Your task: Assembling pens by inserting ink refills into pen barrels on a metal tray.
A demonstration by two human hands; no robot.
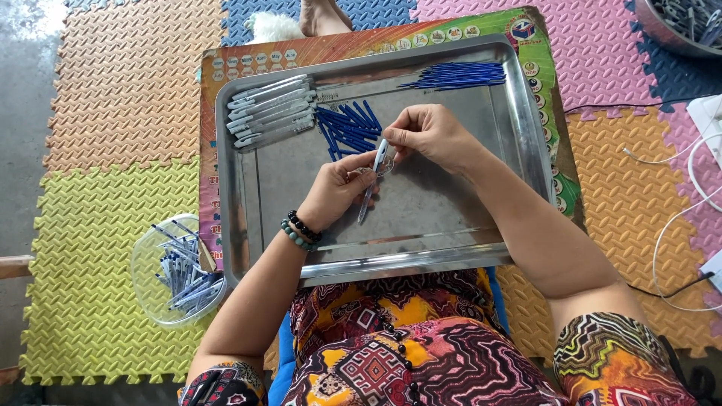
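Steel tray (526, 128), mid-frame, on lap | pen (374, 180) at tray centre, pinched by left hand (338, 192) and right hand (429, 135) | step: likely fitting parts together | next: needs steady alignment | blue refills (350, 128), grey barrels (271, 113) upper left | tub (150, 248) lower left

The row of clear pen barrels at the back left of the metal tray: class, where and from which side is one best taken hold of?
Hedged judgement: take the nearest of the clear plastic pen barrels at mid-length, with the grip coming from above and across its width. They lie flat, side by side, touching, so only the tops are exposed; the steel tray is bare on the near side, leaving approach room.
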